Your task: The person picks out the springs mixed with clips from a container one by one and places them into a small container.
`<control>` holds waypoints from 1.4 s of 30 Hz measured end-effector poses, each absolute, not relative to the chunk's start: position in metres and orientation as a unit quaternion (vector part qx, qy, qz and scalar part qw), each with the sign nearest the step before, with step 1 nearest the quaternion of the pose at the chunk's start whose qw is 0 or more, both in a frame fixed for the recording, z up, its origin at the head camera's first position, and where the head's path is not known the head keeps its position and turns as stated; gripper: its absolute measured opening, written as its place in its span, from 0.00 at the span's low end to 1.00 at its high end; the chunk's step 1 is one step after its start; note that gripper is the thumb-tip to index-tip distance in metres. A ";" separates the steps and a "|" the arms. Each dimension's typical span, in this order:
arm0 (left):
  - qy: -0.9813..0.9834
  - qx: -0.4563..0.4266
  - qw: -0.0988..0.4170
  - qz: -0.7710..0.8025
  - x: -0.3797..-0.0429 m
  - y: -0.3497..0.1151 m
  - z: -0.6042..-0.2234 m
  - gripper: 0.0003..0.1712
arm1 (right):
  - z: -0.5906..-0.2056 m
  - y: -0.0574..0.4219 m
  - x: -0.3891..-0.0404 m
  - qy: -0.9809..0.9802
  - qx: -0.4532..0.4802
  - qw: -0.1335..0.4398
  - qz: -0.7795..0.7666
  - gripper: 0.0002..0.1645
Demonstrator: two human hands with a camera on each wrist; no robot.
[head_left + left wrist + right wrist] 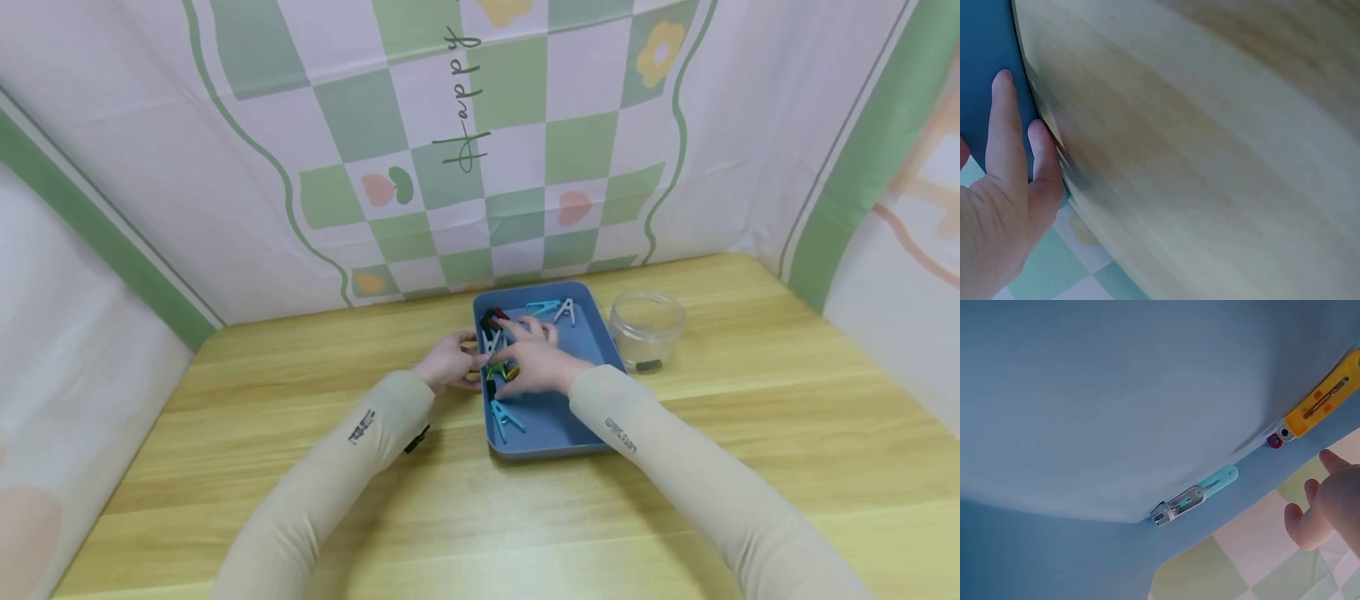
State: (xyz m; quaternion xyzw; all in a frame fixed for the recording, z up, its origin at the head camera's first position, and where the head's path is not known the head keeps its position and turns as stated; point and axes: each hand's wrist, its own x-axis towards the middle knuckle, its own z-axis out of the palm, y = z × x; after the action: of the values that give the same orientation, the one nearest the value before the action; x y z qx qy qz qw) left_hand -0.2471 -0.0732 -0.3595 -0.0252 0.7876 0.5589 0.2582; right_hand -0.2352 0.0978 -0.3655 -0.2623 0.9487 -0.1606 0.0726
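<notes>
My left hand [450, 362] is at the outer left side of a blue tray [555, 453], thumb near the rim. In the left wrist view its straight fingers [1007, 125] lie against the tray's blue wall. My right hand [540, 362] reaches over the tray's left part, thumb and index finger spread wide around a cluster of clothespins. Among these are a green clothespin [497, 371], white ones and dark ones, partly hidden by the hand. A light-blue clothespin [506, 415] lies nearer the front. In the right wrist view, a yellow clothespin [1322, 397] lies along the tray wall near the fingers.
At the tray's far end lie a light-blue clothespin [543, 307] and a white clothespin [566, 311]. A clear round jar [647, 321] stands right of the tray, with a small dark piece [648, 365] at its base. A patterned cloth [510, 208] hangs behind the wooden table [300, 400].
</notes>
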 end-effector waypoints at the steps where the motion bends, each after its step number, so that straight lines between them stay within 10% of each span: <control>1: 0.788 -0.026 0.258 0.559 -0.247 -0.073 -0.360 0.34 | -0.366 0.098 -0.235 0.949 -0.262 0.073 -0.160 0.28; 42: 0.785 -0.026 0.262 0.560 -0.249 -0.073 -0.361 0.34 | -0.368 0.094 -0.238 0.940 -0.281 0.101 -0.168 0.21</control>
State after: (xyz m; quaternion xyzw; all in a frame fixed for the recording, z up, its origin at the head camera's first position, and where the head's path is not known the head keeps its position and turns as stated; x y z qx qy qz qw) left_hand -0.2489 -0.0731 -0.3611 -0.0262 0.7851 0.5604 0.2624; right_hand -0.2380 0.0943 -0.3681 -0.2808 0.9396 -0.1677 0.1012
